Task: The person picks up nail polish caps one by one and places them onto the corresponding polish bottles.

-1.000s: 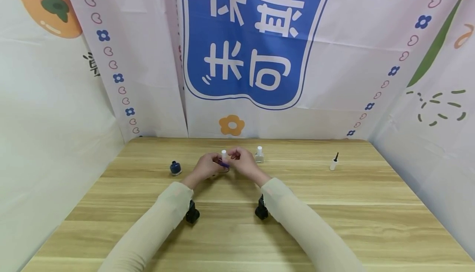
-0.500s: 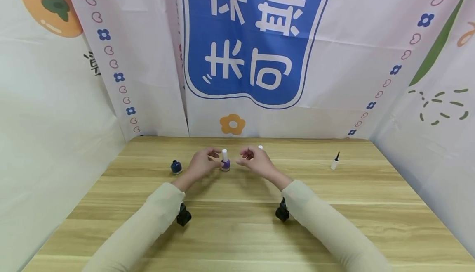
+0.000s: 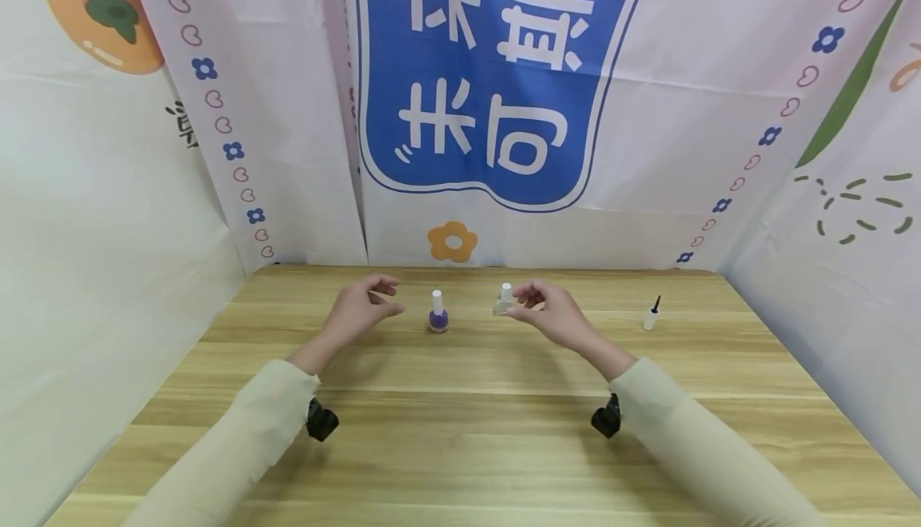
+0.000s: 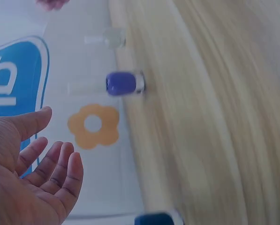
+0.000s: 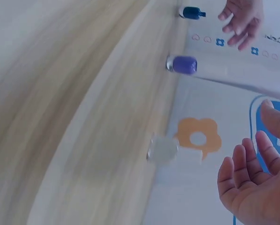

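Observation:
A purple nail polish bottle with a white cap stands upright on the wooden table. To its left my left hand hovers with loosely bent fingers and nothing in it. My right hand is beside a clear nail polish bottle with a white cap; the right wrist view shows the fingers apart from it. The left hand hides a dark blue nail polish bottle in the head view; that uncapped bottle appears at the top of the right wrist view.
A white nail polish cap stands at the right with its dark brush pointing up. Printed cloth hangs behind the table and along both sides.
Both hands have let go of the purple bottle and moved apart, left hand leftward, right hand rightward. The purple bottle stays upright on the table. The dark blue bottle is now covered in the head view.

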Demonstrator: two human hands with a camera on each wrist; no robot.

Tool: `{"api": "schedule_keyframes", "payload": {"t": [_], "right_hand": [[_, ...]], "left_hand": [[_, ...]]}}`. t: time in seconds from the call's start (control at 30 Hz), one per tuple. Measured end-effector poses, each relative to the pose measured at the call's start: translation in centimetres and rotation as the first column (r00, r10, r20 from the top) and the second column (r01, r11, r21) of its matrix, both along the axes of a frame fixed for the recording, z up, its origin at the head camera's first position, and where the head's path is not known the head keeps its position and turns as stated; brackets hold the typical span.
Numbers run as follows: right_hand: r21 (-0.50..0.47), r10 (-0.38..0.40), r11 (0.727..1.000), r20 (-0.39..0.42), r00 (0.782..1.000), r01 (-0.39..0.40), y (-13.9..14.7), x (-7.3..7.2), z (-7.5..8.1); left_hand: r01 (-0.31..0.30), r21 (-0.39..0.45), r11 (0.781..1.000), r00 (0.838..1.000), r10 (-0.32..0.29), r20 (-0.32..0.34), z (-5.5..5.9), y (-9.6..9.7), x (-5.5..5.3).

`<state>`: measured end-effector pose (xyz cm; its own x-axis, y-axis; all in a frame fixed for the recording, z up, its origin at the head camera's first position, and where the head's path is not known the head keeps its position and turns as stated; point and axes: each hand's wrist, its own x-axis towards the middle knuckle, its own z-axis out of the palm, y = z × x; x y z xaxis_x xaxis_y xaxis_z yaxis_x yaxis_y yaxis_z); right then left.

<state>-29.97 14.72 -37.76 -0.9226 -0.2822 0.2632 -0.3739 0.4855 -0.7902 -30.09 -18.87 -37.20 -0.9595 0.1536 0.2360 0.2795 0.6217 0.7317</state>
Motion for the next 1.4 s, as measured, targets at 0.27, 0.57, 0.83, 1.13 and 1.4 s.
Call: {"api": "schedule_keyframes", "payload": {"t": [0.27, 0.57, 0.83, 1.13, 1.4], "right_hand": [[0.045, -0.057, 0.997, -0.002, 0.998, 0.057, 4.0, 1.0, 1.1], [0.080, -0.132, 0.988, -0.037, 0.991, 0.135, 7.9, 2.0, 1.0], [0.077, -0.228, 0.970, -0.060, 0.972, 0.232, 11.7, 3.0, 0.1], [0.090, -0.342, 0.936, -0.014, 0.940, 0.342, 15.1, 3.4, -0.9], [0.154, -0.428, 0.895, 0.026, 0.904, 0.419, 17.5, 3.2, -2.0]], "left_hand": [[-0.053, -0.027, 0.998, 0.998, 0.053, -0.019, 0.8, -3.2, 0.6], [-0.119, -0.049, 0.992, 0.993, 0.119, -0.019, 0.6, -6.3, 0.9], [-0.120, -0.062, 0.991, 0.990, 0.124, 0.065, -0.2, -8.1, 1.0], [-0.102, -0.071, 0.992, 0.980, 0.113, 0.162, -1.5, -9.2, 0.6], [-0.078, -0.098, 0.992, 0.977, 0.095, 0.191, -2.6, -9.6, 0.2]]}}
